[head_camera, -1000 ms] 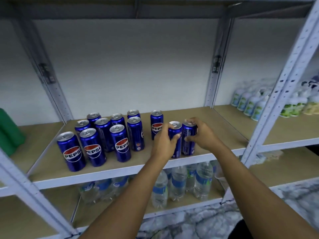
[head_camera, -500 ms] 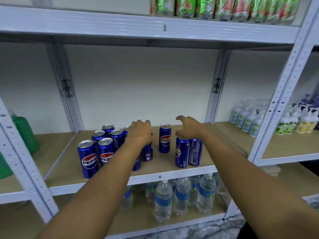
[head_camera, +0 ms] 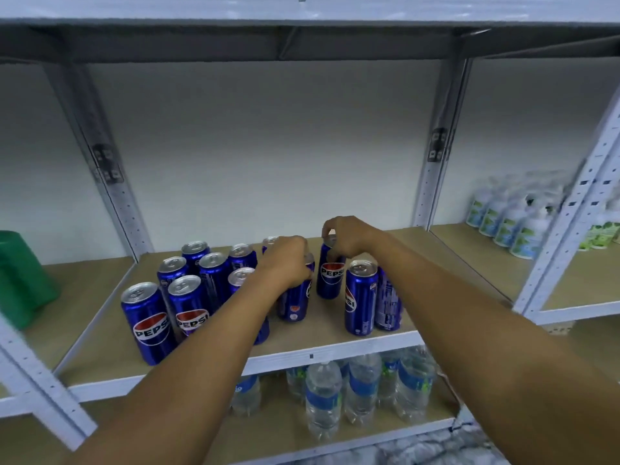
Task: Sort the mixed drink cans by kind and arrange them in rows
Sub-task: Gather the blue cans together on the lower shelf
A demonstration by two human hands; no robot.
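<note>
A white metal rack fills the frame, its tan board shelf running across the middle with a white front lip, slotted grey uprights at left and right, and a plain pale wall behind. The underside of the next shelf up spans the top of the frame. On the level below, at lower centre, clear water bottles with blue labels stand in a cluster, partly cut off by the shelf lip. At right centre, in the neighbouring bay, pale bottles with green labels are blurred and hard to read, and a green object at the left edge is cut off by the frame. The floor at the bottom right shows only as a marbled patch. The blue Pepsi cans stand upright on the shelf at centre left, packed close in rows, silver tops up; several are hidden behind the forearm crossing them. Two more cans stand just beside each other at right of centre near the front lip. The left hand is curled down over the top of a can at the group's right edge, fingers closed around its rim. The right hand pinches the top of the rear can, whose Pepsi logo faces the camera, fingers narrowed on the rim.
</note>
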